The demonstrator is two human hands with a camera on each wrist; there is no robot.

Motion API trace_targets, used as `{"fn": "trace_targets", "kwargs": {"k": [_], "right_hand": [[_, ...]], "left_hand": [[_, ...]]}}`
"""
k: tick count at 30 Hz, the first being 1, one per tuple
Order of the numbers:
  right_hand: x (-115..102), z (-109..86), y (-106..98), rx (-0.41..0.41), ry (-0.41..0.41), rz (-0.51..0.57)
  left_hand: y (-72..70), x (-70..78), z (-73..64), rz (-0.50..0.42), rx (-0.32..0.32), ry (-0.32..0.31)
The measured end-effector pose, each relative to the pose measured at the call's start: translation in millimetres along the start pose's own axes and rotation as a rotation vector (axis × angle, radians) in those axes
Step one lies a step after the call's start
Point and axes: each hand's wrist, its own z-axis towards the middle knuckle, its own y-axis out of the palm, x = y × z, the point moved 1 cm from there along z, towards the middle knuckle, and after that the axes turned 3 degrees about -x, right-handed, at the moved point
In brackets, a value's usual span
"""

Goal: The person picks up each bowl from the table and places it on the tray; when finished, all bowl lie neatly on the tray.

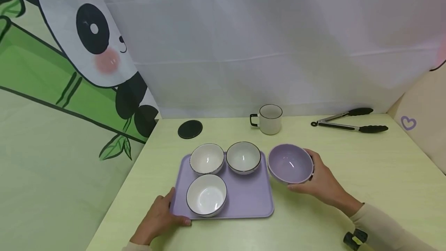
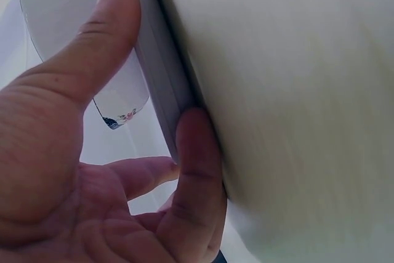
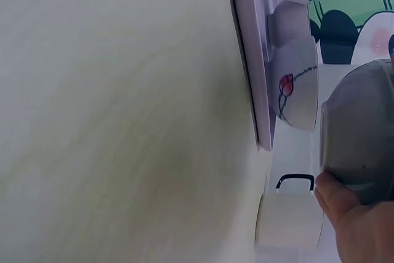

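Observation:
My right hand (image 1: 323, 184) grips a purple bowl (image 1: 290, 162) by its right side, just off the right edge of a lilac tray (image 1: 248, 200). In the right wrist view the bowl's underside (image 3: 360, 130) is up off the table, with fingers against its base. At the tray's front left corner, my left hand (image 1: 158, 215) holds the rim. Seen from the left wrist, the thumb lies over the tray's edge (image 2: 161, 60) and a finger curls under it. Three white dark-rimmed bowls stand on the tray: back left (image 1: 207, 158), back right (image 1: 243, 157) and front left (image 1: 206, 195).
Behind the tray a white mug (image 1: 270, 120) with a black handle stands near the back cloth. A round black coaster (image 1: 190, 129) lies at the back left. Metal tongs (image 1: 339, 124) with black grips lie spread at the back right.

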Motion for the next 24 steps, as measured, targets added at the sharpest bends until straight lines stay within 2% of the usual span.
{"fn": "trace_targets", "kwargs": {"k": [8, 14, 24], "right_hand": [[-5.6, -7.7, 17.5, -0.049, -0.05, 0.081], [-8.0, -10.6, 33.3, -0.09, -0.073, 0.136], [-9.3, -17.2, 56.5, -0.154, -0.097, 0.147]], "left_hand": [[-1.7, 1.8, -1.8, 0.0, -0.002, -0.004], [-0.6, -0.9, -2.4, -0.004, 0.01, 0.014], [-0.9, -0.5, -1.7, -0.01, 0.004, 0.004]]}}
